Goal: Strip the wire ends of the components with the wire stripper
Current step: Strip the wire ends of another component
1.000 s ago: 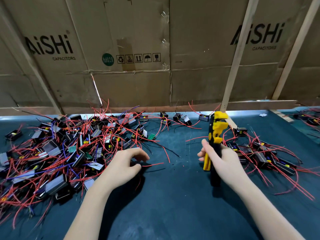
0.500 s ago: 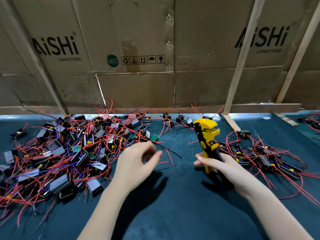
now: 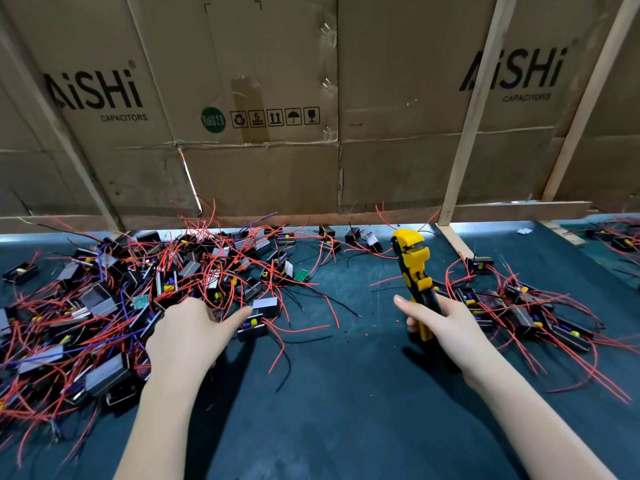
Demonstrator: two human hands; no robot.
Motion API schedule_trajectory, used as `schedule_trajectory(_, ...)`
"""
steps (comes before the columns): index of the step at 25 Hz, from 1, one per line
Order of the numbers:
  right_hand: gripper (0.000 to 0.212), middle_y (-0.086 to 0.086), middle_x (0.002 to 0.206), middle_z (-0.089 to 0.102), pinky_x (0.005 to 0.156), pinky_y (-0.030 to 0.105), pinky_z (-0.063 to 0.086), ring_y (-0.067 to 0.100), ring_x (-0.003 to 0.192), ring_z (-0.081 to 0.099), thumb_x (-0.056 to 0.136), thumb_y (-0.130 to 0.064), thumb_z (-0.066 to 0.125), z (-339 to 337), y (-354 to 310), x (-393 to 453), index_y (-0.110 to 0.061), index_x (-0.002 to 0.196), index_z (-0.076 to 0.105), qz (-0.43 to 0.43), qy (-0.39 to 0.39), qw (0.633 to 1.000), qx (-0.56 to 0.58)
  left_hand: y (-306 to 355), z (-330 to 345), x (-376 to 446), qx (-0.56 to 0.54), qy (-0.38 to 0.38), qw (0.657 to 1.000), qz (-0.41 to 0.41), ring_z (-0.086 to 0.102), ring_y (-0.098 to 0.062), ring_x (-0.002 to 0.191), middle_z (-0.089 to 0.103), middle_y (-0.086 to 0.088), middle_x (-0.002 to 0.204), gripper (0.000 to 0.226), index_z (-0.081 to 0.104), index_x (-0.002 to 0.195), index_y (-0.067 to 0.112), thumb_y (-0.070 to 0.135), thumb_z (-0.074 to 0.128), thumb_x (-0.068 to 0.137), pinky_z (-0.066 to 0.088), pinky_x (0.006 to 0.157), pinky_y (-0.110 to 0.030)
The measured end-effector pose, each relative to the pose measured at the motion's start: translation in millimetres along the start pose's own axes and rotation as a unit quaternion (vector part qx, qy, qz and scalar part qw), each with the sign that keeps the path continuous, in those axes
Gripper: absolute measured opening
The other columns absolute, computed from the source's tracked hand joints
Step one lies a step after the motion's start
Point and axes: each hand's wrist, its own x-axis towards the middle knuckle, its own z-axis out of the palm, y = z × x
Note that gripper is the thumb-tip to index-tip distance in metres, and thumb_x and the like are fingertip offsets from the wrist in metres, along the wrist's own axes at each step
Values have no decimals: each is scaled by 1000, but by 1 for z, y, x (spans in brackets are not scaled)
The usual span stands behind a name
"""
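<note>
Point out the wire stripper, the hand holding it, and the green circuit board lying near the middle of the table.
wire stripper (image 3: 412, 261): head view, on its yellow head.
right hand (image 3: 445, 327): head view, on the back of the hand.
green circuit board (image 3: 302, 275): head view, on the board's face.
</note>
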Motion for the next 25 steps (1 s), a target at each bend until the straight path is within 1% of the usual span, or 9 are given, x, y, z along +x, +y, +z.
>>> schedule_trajectory(2, 52, -2, 66, 60, 73, 35, 42, 15, 68, 56, 60, -64, 76, 0, -1, 0, -16, 70, 59, -1, -4, 1000, -9, -1, 4, 0, 8, -38, 999, -13, 69, -24, 68, 68, -3, 56, 59, 67, 63, 13, 71, 64, 73, 56, 70, -33)
schedule_trajectory(5, 66, 2, 66, 53, 69, 35, 35, 16, 66, 48, 61, -64, 76, 2, -2, -1, -2, 71, 55, -11, -11, 999, -28, 12, 14, -6, -45, -8, 999, -1, 67, -30, 90, 73, -2, 81, 32, 74, 79, 25, 57, 72, 78, 53, 76, -33)
schedule_trajectory(8, 72, 4, 67, 49, 69, 35, 32, 16, 67, 44, 68, -59, 78, 2, -2, -2, 7, 78, 50, -26, -16, 999, -32, 19, 22, -10, -136, -28, 990, 38, 67, -18, 84, 71, 13, 77, 13, 73, 77, 29, 39, 81, 74, 49, 71, -28)
schedule_trajectory(11, 71, 4, 67, 47, 68, 34, 32, 15, 65, 42, 75, -58, 74, 3, -1, -3, 8, 78, 48, -45, -3, 998, -50, 19, 25, -9, -244, -147, 953, 103, 58, -16, 69, 70, 4, 75, 18, 69, 73, 23, 11, 82, 71, 44, 68, -24)
schedule_trajectory(14, 74, 14, 67, 52, 66, 33, 36, 12, 61, 44, 68, -65, 66, 6, -3, -5, 8, 78, 53, -52, 15, 997, -59, 24, 27, -11, -282, -214, 920, 168, 61, -14, 77, 70, -1, 84, 27, 63, 84, 14, -10, 66, 72, 44, 72, -17)
schedule_trajectory(17, 72, 16, 75, 63, 70, 31, 42, 11, 65, 53, 65, -65, 62, 6, -2, -2, 5, 80, 58, -57, 12, 997, -55, 28, 33, -17, -302, -236, 904, 191, 60, -11, 71, 68, 1, 78, 17, 65, 83, 11, -4, 70, 78, 48, 74, -22)
schedule_trajectory(20, 65, 0, 60, 50, 62, 26, 35, 11, 61, 44, 70, -64, 68, 6, 3, 0, -1, 71, 51, -73, 24, 993, -94, 31, 37, -18, -299, -215, 904, 217, 59, -9, 68, 69, -1, 73, 9, 69, 77, 12, 12, 76, 82, 49, 75, -25)
schedule_trajectory(22, 54, -11, 58, 49, 56, 21, 34, 9, 56, 43, 71, -61, 71, 4, 6, 1, -12, 68, 49, -111, 85, 972, -191, 34, 37, -21, -337, -216, 891, 214, 64, -7, 72, 73, -1, 77, 10, 72, 75, 14, 14, 75, 85, 50, 77, -22)
schedule_trajectory(25, 51, -3, 73, 58, 68, 35, 42, 22, 72, 55, 71, -63, 69, 0, 10, 1, -16, 77, 53, -178, 163, 880, -409, 38, 38, -26, -406, -257, 854, 199, 71, -11, 78, 76, -3, 80, 9, 77, 79, 14, 12, 72, 86, 53, 78, -18)
